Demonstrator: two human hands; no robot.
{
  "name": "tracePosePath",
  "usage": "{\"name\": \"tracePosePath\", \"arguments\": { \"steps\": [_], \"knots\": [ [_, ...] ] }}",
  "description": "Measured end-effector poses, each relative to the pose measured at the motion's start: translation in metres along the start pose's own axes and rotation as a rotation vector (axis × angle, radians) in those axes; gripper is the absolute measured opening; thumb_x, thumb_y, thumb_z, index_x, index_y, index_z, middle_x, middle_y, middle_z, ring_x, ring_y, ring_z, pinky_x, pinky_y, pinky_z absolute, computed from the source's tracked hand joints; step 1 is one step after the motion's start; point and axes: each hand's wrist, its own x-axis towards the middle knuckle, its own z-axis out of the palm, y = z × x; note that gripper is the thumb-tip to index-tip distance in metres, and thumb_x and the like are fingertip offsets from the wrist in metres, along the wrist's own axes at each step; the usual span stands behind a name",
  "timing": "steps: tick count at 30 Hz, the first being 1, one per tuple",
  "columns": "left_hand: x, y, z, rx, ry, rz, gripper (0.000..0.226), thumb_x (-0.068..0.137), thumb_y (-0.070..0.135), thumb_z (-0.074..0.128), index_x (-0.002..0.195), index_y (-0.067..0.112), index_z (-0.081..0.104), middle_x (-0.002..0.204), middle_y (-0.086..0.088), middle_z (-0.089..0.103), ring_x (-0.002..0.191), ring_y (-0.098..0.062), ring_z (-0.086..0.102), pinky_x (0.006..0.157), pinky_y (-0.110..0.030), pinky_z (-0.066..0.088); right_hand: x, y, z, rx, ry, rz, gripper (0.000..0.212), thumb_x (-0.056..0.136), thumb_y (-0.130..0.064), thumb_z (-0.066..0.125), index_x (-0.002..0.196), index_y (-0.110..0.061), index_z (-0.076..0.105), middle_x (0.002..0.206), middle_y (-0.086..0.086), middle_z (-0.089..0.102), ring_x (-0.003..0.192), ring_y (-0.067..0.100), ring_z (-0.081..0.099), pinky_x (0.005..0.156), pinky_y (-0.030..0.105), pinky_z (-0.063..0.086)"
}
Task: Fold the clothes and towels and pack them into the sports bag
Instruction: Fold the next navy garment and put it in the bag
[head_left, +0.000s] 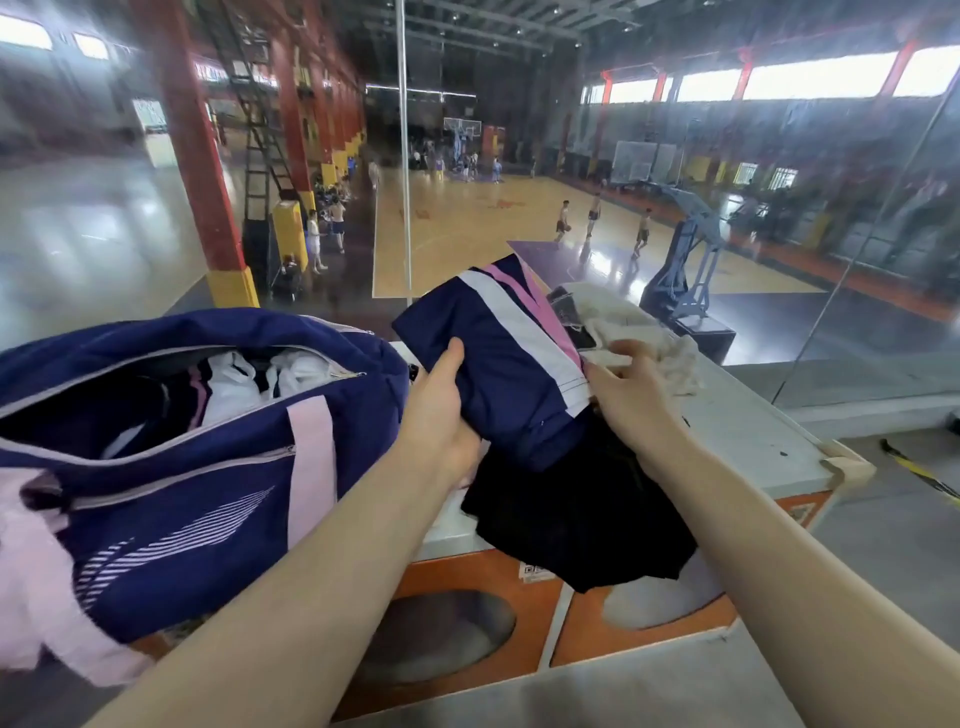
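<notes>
A navy sports bag (171, 499) with pink straps lies at the left, its top zip open, white and dark clothes showing inside. My left hand (436, 410) grips the left edge of a folded navy garment (498, 358) with white and pink stripes, held above the counter. My right hand (628, 395) holds the same garment at its right edge, fingers near a crumpled cream towel (644, 332). Under the garment a black piece of clothing (582, 514) lies spread, hanging over the counter's front edge.
The clothes rest on a grey counter top (753, 436) with orange front panels (467, 639). Directly behind it stands a glass wall (156, 218); a basketball court with several people lies beyond. A pink cloth (31, 587) hangs at the bag's left end.
</notes>
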Motion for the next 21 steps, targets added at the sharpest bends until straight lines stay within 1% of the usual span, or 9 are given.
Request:
{"name": "tracePosePath", "arguments": {
  "steps": [3, 5, 6, 9, 11, 14, 16, 18, 21],
  "knots": [
    [-0.015, 0.034, -0.021, 0.062, 0.06, 0.014, 0.033, 0.095, 0.03, 0.061, 0.126, 0.019, 0.062, 0.117, -0.004, 0.072, 0.104, -0.022, 0.069, 0.082, -0.04, 0.058, -0.021, -0.029, 0.018, -0.324, 0.1, -0.422, 0.05, 0.088, -0.008, 0.049, 0.135, -0.023, 0.042, 0.127, -0.003, 0.054, 0.116, 0.017, 0.049, 0.1, 0.037, 0.041],
    [-0.025, 0.054, -0.035, 0.119, 0.068, 0.019, 0.033, 0.095, 0.03, 0.061, 0.126, 0.02, 0.062, 0.116, -0.004, 0.072, 0.103, -0.022, 0.07, 0.078, -0.038, 0.058, -0.035, -0.048, 0.041, -0.387, 0.01, -0.621, 0.046, 0.092, -0.014, 0.046, 0.136, -0.023, 0.044, 0.133, -0.001, 0.051, 0.121, 0.019, 0.046, 0.104, 0.039, 0.038],
    [-0.03, 0.064, -0.041, 0.141, 0.062, 0.012, 0.034, 0.095, 0.03, 0.06, 0.127, 0.019, 0.062, 0.116, -0.005, 0.072, 0.103, -0.023, 0.07, 0.078, -0.038, 0.058, -0.041, -0.057, 0.055, -0.387, -0.086, -0.622, 0.043, 0.094, -0.026, 0.045, 0.137, -0.024, 0.043, 0.132, -0.002, 0.053, 0.12, 0.02, 0.047, 0.103, 0.04, 0.039],
    [-0.049, 0.09, -0.061, 0.18, 0.058, 0.0, 0.033, 0.097, 0.029, 0.058, 0.125, 0.015, 0.063, 0.113, -0.008, 0.073, 0.102, -0.025, 0.071, 0.079, -0.037, 0.057, -0.056, -0.077, 0.097, -0.3, -0.364, -0.434, 0.054, 0.093, -0.052, 0.043, 0.139, -0.025, 0.038, 0.127, -0.004, 0.056, 0.115, 0.018, 0.053, 0.099, 0.04, 0.042],
    [-0.059, 0.106, -0.073, 0.181, 0.068, -0.007, 0.032, 0.097, 0.03, 0.058, 0.123, 0.014, 0.065, 0.111, -0.009, 0.073, 0.101, -0.026, 0.071, 0.079, -0.038, 0.056, -0.066, -0.086, 0.119, -0.284, -0.441, -0.362, 0.055, 0.094, -0.05, 0.047, 0.139, -0.019, 0.042, 0.124, -0.005, 0.057, 0.113, 0.015, 0.054, 0.094, 0.035, 0.043],
    [-0.071, 0.126, -0.091, 0.183, 0.09, -0.018, 0.032, 0.096, 0.029, 0.058, 0.123, 0.012, 0.065, 0.111, -0.011, 0.073, 0.101, -0.027, 0.071, 0.08, -0.039, 0.057, -0.078, -0.092, 0.145, -0.176, -0.54, -0.25, 0.054, 0.087, -0.052, 0.052, 0.114, -0.007, 0.062, 0.109, 0.01, 0.07, 0.101, 0.028, 0.066, 0.089, 0.048, 0.053],
    [-0.075, 0.137, -0.103, 0.191, 0.091, -0.022, 0.032, 0.096, 0.027, 0.058, 0.122, 0.011, 0.065, 0.111, -0.012, 0.073, 0.101, -0.028, 0.071, 0.08, -0.04, 0.058, -0.082, -0.09, 0.158, -0.058, -0.617, -0.138, 0.038, 0.085, -0.051, 0.059, 0.101, -0.018, 0.07, 0.101, 0.002, 0.075, 0.096, 0.023, 0.07, 0.091, 0.047, 0.055],
    [-0.079, 0.149, -0.113, 0.229, 0.108, -0.014, 0.029, 0.096, 0.025, 0.058, 0.121, 0.012, 0.066, 0.109, -0.012, 0.074, 0.098, -0.028, 0.072, 0.076, -0.039, 0.059, -0.083, -0.089, 0.17, 0.08, -0.707, -0.022, 0.023, 0.089, -0.042, 0.065, 0.101, -0.024, 0.071, 0.099, -0.005, 0.076, 0.094, 0.018, 0.072, 0.092, 0.042, 0.056],
    [-0.078, 0.167, -0.126, 0.328, 0.119, 0.054, 0.024, 0.097, 0.02, 0.057, 0.117, 0.013, 0.066, 0.106, -0.01, 0.075, 0.094, -0.026, 0.073, 0.071, -0.036, 0.059, -0.087, -0.093, 0.185, 0.215, -0.795, 0.103, 0.022, 0.092, -0.032, 0.065, 0.109, -0.019, 0.07, 0.099, -0.002, 0.077, 0.092, 0.017, 0.074, 0.083, 0.032, 0.058]
  ]
}}
